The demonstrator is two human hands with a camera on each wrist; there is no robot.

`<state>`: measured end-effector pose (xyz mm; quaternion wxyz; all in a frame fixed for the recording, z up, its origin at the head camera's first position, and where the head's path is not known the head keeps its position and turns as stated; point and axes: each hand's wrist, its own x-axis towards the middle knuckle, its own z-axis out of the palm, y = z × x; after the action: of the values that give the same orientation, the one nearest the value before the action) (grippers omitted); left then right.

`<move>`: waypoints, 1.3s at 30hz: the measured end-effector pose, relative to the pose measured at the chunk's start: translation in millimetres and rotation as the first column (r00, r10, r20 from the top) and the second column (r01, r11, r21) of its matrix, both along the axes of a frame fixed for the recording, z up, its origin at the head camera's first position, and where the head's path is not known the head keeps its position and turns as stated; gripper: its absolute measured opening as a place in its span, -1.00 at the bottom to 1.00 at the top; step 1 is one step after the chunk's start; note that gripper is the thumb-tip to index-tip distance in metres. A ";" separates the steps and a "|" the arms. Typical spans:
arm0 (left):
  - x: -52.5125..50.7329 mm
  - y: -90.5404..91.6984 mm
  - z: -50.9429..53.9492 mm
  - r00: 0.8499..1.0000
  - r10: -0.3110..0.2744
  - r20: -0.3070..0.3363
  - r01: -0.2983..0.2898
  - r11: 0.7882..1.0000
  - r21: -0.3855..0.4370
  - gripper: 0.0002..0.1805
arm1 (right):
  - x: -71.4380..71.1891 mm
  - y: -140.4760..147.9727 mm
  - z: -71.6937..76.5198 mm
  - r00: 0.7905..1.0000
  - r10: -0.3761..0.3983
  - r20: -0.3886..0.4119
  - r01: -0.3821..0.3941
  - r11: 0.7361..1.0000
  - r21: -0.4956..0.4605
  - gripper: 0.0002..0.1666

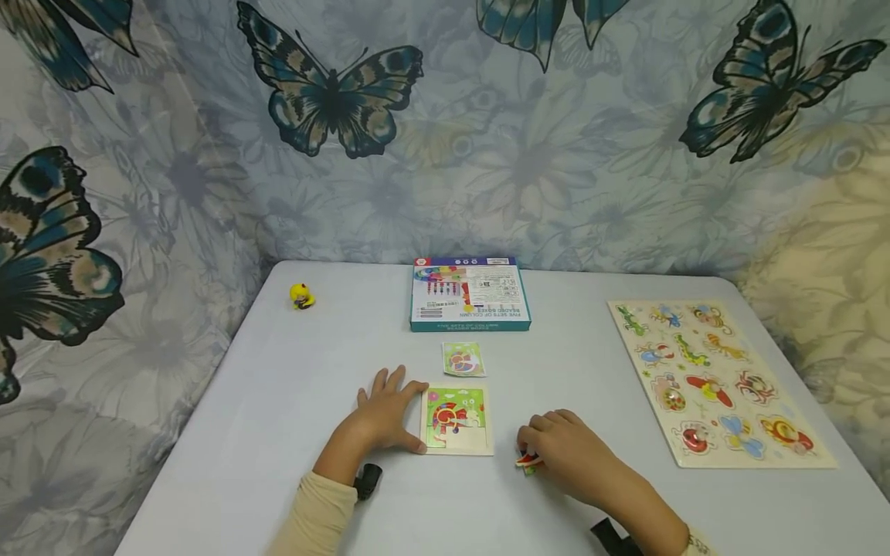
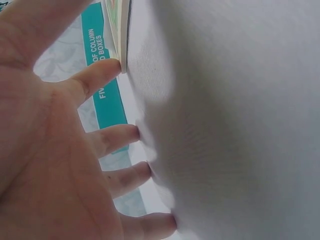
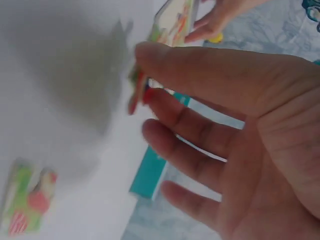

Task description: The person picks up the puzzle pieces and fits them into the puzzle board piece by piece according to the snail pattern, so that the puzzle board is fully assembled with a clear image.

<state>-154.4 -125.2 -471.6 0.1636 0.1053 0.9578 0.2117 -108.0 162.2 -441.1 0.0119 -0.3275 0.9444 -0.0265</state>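
Observation:
A small square wooden puzzle board [image 1: 456, 442] lies mid-table, with a red, white and green picture partly filling it and bare wood at its lower right. My left hand [image 1: 378, 417] spreads its fingers at the board's left side; the thumb and index fingertip touch that edge. To the right of the board, my right hand [image 1: 566, 455] pinches a red and green puzzle piece [image 3: 136, 92] between thumb and index finger, just over the table. Another puzzle piece [image 3: 30, 200], green with red, lies on the table in the right wrist view, blurred.
Behind the board lies a small picture card [image 1: 463, 360], then a flat teal-edged box [image 1: 469, 297]. A large insect puzzle board [image 1: 723, 386] occupies the right side. At the far left corner of the white table [image 1: 278, 432] stands a small yellow toy [image 1: 302, 296].

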 end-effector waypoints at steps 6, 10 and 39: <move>0.5 -2.7 1.2 1.000 -0.001 0.006 0.001 1.000 0.001 0.02 | -11.8 -30.0 -2.0 0.995 0.082 -0.062 -0.084 0.996 -0.032 -0.68; 0.6 -2.4 -0.4 1.000 0.002 0.003 -0.002 1.000 0.006 0.01 | -18.2 -46.1 -6.5 0.984 0.148 -0.099 -0.153 0.987 -0.045 -0.68; -0.8 -5.0 -0.3 1.000 -0.002 0.018 0.002 1.000 0.008 0.02 | -30.1 -77.4 -30.8 0.978 0.162 -0.130 -0.172 0.983 -0.066 -0.75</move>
<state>-155.2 -130.2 -471.9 0.1719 0.1049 0.9553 0.2166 -138.1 84.8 -471.9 -0.0572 -0.4068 0.9108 -0.0415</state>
